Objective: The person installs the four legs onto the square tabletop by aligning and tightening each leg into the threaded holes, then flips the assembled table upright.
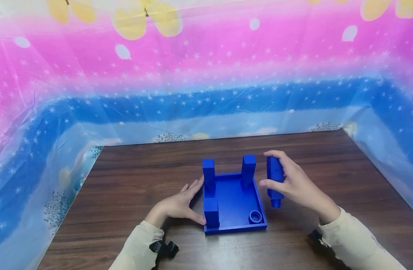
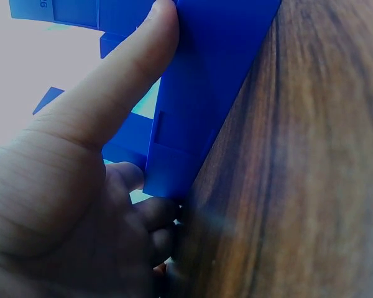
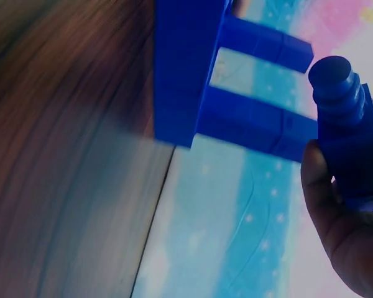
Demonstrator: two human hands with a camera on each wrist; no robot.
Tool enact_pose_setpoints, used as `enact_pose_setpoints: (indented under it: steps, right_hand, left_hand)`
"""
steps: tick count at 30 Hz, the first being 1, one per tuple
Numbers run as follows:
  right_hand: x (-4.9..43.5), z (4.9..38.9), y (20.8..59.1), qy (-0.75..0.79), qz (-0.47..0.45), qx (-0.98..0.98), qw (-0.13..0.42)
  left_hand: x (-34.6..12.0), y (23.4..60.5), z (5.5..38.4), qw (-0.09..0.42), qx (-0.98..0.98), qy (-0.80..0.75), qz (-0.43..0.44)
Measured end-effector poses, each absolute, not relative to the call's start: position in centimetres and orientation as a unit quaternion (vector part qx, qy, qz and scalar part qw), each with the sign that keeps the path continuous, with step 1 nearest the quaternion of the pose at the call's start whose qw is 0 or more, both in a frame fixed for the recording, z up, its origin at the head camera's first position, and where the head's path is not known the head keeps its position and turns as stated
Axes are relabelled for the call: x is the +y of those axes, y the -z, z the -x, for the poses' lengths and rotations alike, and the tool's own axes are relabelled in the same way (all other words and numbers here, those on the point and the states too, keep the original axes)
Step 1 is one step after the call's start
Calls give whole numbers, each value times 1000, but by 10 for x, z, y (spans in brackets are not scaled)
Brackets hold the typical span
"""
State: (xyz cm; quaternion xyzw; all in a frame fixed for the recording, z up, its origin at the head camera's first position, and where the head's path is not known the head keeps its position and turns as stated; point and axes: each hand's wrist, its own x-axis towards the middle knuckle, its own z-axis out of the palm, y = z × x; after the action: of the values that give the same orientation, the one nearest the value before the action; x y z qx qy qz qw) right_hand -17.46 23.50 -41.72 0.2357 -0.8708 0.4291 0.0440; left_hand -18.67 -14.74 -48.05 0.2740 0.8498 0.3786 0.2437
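Observation:
A blue square tray-like base [image 1: 233, 204], much like an upturned small table top, lies on the table. Three blue square legs stand upright at its corners: far left [image 1: 208, 170], far right [image 1: 248, 167] and near left [image 1: 211, 213]. The near right corner has a round socket [image 1: 255, 216]. My left hand [image 1: 176, 206] rests against the base's left side, thumb by the near corner and fingers farther back. To the right of the base, my right hand [image 1: 295, 183] pinches a loose blue leg [image 1: 275, 174] above the table. Its round ridged end [image 3: 332, 77] points towards me.
The brown wood-grain table [image 1: 135, 168] spreads around the base. A patterned pink and blue cloth [image 1: 206, 75] hangs behind the table and along both sides. Dark wrist-worn devices show at the left cuff [image 1: 164, 248] and the right cuff [image 1: 315, 236].

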Motion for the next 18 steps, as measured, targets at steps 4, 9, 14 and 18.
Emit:
enact_pose_setpoints:
  steps: [4,9,14,18]
  right_hand:
    - [224,172,419,-432,-266,-861,40]
    - [216,169,424,-410,-308,-857,51]
    - [212,166,427,-410,-347,-841,58]
    - [208,163,428,-414,-373,-828,60]
  left_hand:
    - [-149,482,186,234,844,-391,-283]
    - [-148,483,186,234,849,-383,-279]
    - [-147,481,186,241,855,-369,-272]
    - [-146,480,186,243,858,-364,-268]
